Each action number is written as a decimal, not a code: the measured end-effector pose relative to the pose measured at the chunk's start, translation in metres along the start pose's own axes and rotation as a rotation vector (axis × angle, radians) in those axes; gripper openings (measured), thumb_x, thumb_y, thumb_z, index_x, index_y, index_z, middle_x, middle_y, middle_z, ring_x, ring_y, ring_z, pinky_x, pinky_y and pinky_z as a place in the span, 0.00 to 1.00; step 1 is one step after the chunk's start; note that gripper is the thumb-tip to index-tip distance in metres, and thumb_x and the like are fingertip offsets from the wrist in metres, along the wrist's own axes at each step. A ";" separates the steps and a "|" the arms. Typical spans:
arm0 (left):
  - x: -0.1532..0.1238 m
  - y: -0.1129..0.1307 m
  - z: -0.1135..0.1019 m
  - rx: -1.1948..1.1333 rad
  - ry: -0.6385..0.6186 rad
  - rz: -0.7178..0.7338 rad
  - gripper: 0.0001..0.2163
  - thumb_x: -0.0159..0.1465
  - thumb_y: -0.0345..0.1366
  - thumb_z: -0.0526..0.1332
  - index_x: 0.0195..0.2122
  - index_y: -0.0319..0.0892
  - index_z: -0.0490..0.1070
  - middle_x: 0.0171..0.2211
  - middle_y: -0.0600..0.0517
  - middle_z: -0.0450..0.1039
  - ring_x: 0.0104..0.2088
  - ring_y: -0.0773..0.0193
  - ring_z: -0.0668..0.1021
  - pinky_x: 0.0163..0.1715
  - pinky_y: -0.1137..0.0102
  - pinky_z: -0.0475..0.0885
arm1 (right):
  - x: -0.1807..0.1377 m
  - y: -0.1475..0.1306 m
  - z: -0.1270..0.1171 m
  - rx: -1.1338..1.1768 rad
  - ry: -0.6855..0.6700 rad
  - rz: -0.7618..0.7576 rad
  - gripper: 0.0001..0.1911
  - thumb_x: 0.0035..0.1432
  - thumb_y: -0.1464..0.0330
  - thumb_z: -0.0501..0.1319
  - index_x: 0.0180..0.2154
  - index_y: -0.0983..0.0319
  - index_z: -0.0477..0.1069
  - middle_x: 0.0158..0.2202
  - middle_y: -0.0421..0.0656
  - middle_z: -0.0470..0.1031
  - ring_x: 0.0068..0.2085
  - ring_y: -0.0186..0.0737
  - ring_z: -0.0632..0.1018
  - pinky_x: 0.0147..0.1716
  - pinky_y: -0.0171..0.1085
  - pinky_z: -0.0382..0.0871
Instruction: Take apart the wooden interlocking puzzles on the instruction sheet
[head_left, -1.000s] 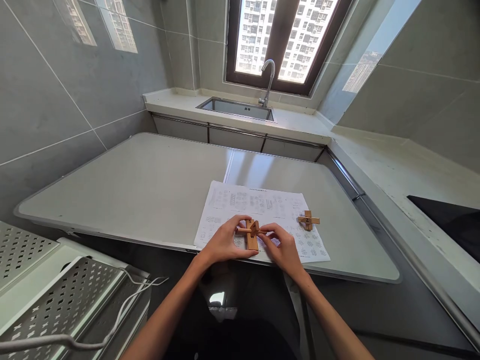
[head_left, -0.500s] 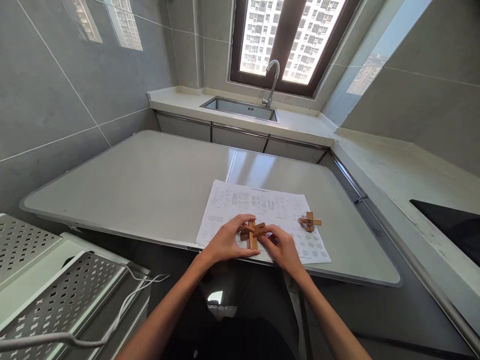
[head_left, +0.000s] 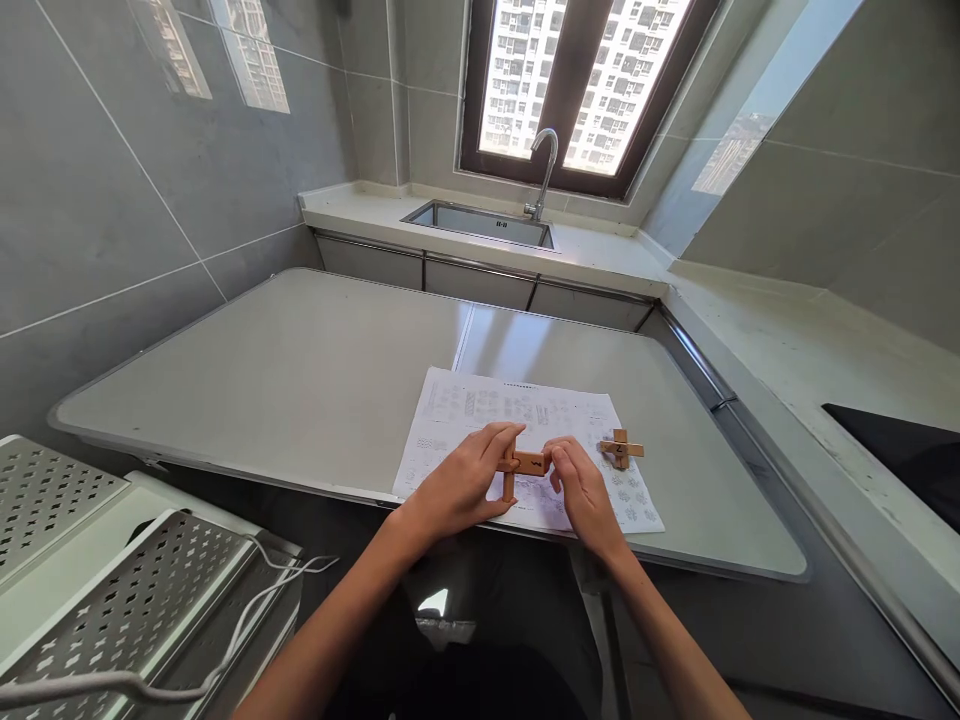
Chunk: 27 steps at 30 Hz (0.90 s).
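Between the fingers [head_left: 508, 437] of both hands sits a small wooden puzzle [head_left: 523, 465] — left hand [head_left: 465, 480] pinching its left end, right hand [head_left: 585, 490] closed on its right end, just above the printed sheet [head_left: 480, 405] at the tabletop [head_left: 300, 370] near edge. Both forearms reach in from below. Since a second ago, the crosspiece has turned to lie level — a second wooden cross [head_left: 620, 449] lies unmoved to the right.

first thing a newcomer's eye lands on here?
Probably the two hands at the near edge of the grey table: the left hand and right hand both grip a small wooden puzzle over a printed sheet. A second wooden cross piece lies on the sheet to the right. Beyond, a bright window sits above the sink.
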<state>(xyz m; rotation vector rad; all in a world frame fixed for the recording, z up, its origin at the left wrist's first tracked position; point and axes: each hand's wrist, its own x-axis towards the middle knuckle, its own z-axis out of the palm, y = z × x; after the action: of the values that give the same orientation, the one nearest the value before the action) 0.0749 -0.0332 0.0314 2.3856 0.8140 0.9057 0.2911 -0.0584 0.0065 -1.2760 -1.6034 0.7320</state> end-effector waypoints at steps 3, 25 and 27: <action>0.004 0.008 -0.001 0.072 0.017 0.031 0.36 0.66 0.27 0.61 0.74 0.50 0.50 0.63 0.42 0.68 0.64 0.46 0.73 0.63 0.50 0.73 | -0.003 -0.005 -0.002 -0.024 -0.114 0.032 0.22 0.74 0.50 0.53 0.33 0.57 0.68 0.29 0.41 0.73 0.31 0.42 0.74 0.34 0.41 0.67; -0.008 0.012 0.012 0.119 0.099 0.143 0.33 0.66 0.41 0.68 0.69 0.46 0.59 0.63 0.40 0.72 0.61 0.46 0.76 0.60 0.53 0.75 | -0.021 -0.004 -0.019 0.214 -0.322 0.089 0.25 0.74 0.50 0.53 0.28 0.58 0.63 0.27 0.38 0.63 0.27 0.37 0.64 0.29 0.38 0.60; -0.008 0.012 0.012 0.126 0.130 0.171 0.33 0.66 0.39 0.68 0.70 0.46 0.58 0.63 0.40 0.71 0.62 0.46 0.76 0.60 0.53 0.75 | -0.023 -0.005 -0.019 0.197 -0.309 0.080 0.25 0.74 0.51 0.53 0.28 0.58 0.63 0.27 0.38 0.62 0.27 0.37 0.63 0.29 0.39 0.59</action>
<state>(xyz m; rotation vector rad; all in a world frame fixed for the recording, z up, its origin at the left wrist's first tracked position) 0.0833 -0.0494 0.0265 2.5585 0.7437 1.1175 0.3075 -0.0834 0.0119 -1.1283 -1.6801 1.1541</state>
